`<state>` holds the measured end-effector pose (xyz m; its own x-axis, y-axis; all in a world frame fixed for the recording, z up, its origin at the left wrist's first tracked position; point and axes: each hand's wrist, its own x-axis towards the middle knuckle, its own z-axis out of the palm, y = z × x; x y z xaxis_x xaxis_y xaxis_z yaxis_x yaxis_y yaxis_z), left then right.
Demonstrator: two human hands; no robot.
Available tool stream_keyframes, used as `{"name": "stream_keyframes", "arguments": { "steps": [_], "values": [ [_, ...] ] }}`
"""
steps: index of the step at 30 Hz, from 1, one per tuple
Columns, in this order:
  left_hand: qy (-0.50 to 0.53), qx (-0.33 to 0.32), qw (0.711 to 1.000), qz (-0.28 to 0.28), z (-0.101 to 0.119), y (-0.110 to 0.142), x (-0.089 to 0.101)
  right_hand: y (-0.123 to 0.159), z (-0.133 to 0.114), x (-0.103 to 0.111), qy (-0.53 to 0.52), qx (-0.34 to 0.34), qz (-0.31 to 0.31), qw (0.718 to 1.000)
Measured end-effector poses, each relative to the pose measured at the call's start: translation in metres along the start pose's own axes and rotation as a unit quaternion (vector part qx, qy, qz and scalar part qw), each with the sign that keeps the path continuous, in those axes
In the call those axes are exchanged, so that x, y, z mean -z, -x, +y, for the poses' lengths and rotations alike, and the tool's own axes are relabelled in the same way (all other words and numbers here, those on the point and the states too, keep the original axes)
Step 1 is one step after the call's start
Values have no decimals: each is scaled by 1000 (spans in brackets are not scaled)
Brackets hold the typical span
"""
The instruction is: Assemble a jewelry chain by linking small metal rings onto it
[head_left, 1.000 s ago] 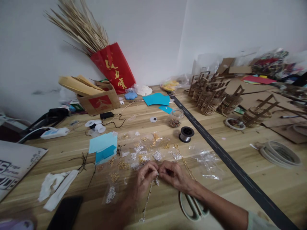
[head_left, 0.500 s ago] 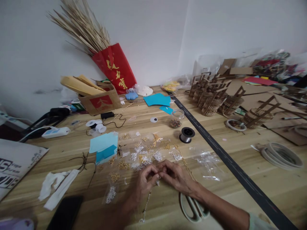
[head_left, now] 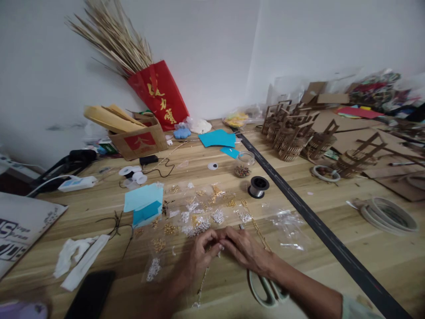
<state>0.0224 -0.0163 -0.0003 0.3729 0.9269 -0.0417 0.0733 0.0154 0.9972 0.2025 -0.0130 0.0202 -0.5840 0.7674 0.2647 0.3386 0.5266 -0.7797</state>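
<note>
Silvery chain (head_left: pixel 203 281) is at the fingertips, toward the tabletop's (head_left: pixel 325 270) near edge. Left hand (head_left: pixel 201 251) has thumb and fingers pinched on its upper end, likely because the parts are tiny. Right hand (head_left: pixel 248 250) has fingers closed against the left's, probably steadying; can't tell what they grip. Lower chain trails toward the near edge, likely slack to keep the work end free. Scissors (head_left: pixel 271 296) under right forearm, handles toward near edge, probably for quick grab. Small silver parts (head_left: pixel 201 226) just beyond hands, seemingly for short reach.
</note>
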Motion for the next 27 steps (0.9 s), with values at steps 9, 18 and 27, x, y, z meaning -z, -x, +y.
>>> {"name": "stream_keyframes", "arguments": {
  "steps": [9,18,27],
  "values": [
    [62,38,997,-13,9,0,2,2,5,-3,36,25,-8,999],
    [89,42,995,-28,6,-1,5,2,2,-1,-3,0,-9,1000],
    [101,65,993,-20,10,1,6,0,1,0,-73,-46,14,996]
  ]
}}
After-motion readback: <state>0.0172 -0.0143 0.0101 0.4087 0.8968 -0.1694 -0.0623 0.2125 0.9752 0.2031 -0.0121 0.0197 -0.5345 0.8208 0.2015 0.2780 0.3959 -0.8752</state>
